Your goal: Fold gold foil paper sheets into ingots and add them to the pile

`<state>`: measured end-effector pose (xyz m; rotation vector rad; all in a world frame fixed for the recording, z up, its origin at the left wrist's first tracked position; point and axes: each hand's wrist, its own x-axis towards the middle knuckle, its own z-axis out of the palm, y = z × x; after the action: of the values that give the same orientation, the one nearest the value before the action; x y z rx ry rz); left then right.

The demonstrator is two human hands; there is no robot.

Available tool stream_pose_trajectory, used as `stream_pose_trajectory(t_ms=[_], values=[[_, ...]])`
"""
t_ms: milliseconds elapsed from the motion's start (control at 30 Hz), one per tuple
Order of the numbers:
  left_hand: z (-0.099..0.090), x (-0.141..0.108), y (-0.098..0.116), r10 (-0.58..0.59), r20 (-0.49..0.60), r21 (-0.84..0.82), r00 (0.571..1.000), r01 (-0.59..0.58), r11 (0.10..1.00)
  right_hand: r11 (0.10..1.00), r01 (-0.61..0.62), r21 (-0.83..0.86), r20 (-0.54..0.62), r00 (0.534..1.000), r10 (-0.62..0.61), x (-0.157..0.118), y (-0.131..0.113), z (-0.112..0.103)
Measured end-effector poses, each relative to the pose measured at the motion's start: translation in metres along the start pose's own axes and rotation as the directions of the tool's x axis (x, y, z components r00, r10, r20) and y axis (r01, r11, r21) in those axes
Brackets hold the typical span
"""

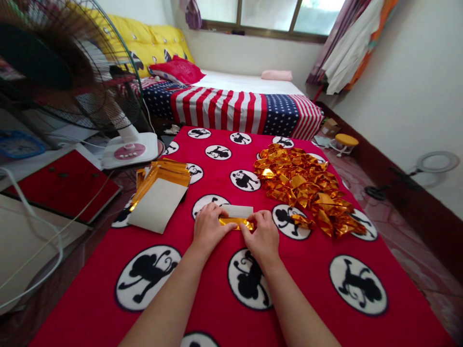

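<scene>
A sheet of gold foil paper (237, 222) lies partly rolled on the red cloth, its pale inner side showing beyond the gold edge. My left hand (211, 228) pinches the left end of the gold strip between thumb and fingers. At the other end, my right hand (262, 235) grips it the same way. To the left lies a stack of foil sheets (159, 202), the top one pale side up. A heap of folded gold pieces (300, 178) sits to the right, with one small folded piece (302, 221) near my right hand.
The red cloth (289, 274) with monkey prints covers the table. A fan (130, 149) stands at the left beside a red panel (61, 180). Beyond the table is a bed (231, 108); a yellow stool (346, 140) and a ring-light stand (376, 192) are at the right.
</scene>
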<state>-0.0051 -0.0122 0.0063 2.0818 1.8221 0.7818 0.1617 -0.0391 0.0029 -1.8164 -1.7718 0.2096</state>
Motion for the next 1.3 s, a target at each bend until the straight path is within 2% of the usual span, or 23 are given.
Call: stream_pose_trajectory(t_ms=[233, 400, 567, 767, 1033, 1300], values=[[-0.004, 0.000, -0.013, 0.020, 0.054, -0.089, 0.998, -0.015, 0.996, 1.000, -0.007, -0.002, 0.003, 1.000, 0.007, -0.002, 0.002, 0.000], [-0.007, -0.001, -0.017, -0.009, 0.049, -0.095, 0.999, 0.014, 0.995, 0.999, -0.044, 0.021, -0.003, 0.999, 0.044, -0.002, 0.002, 0.000], [-0.006, -0.001, -0.016, -0.029, 0.052, -0.094, 0.998, 0.034, 0.995, 0.985, -0.081, 0.150, 0.011, 0.997, 0.080, -0.002, 0.006, -0.002], [-0.005, 0.001, -0.019, -0.045, 0.075, -0.144, 0.996, 0.055, 0.988, 0.959, -0.054, 0.279, -0.001, 0.998, 0.057, -0.003, 0.012, -0.003], [-0.002, 0.001, -0.022, -0.049, 0.036, -0.203, 0.998, 0.055, 0.978, 0.953, -0.051, 0.299, -0.006, 0.998, 0.055, -0.004, 0.010, -0.003], [0.000, 0.000, -0.020, -0.061, -0.017, -0.195, 0.998, 0.056, 0.979, 0.961, -0.045, 0.274, -0.011, 0.999, 0.049, -0.004, 0.011, 0.000]])
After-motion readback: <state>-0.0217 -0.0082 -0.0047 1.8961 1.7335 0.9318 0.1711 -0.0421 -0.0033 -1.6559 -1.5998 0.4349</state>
